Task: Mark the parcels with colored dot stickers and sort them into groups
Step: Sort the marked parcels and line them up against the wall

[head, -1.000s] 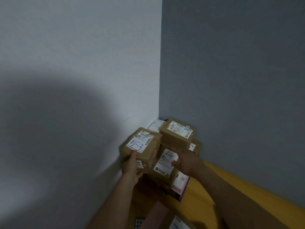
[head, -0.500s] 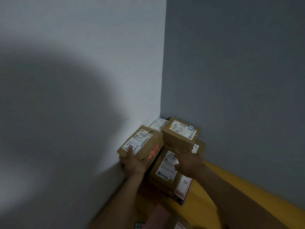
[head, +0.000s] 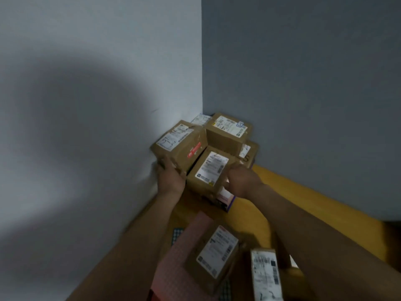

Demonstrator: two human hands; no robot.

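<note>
Several brown cardboard parcels are stacked in the wall corner on a wooden table (head: pixel 288 192). My left hand (head: pixel 170 178) grips the near end of the left parcel (head: pixel 180 144), which bears a white label and a red strip and lies tilted against the white wall. My right hand (head: pixel 243 180) sits with curled fingers at the right edge of the middle parcel (head: pixel 210 170); whether it grips the parcel is unclear. A third parcel (head: pixel 227 132) tops the stack behind. Two more labelled parcels (head: pixel 213 255) (head: pixel 265 274) lie near me, on pink sticker sheets (head: pixel 175 263).
A white wall (head: pixel 97 105) stands on the left and a grey wall (head: pixel 303 94) on the right, meeting behind the stack. A dotted sticker sheet (head: pixel 176 234) peeks out beside my left forearm. A pink and purple flat package (head: pixel 226 198) lies under the stack.
The left parcel has dropped and tilted down against the white wall in my left hand. My right hand has slid from the middle parcel's label to its right edge. The view has tipped downward.
</note>
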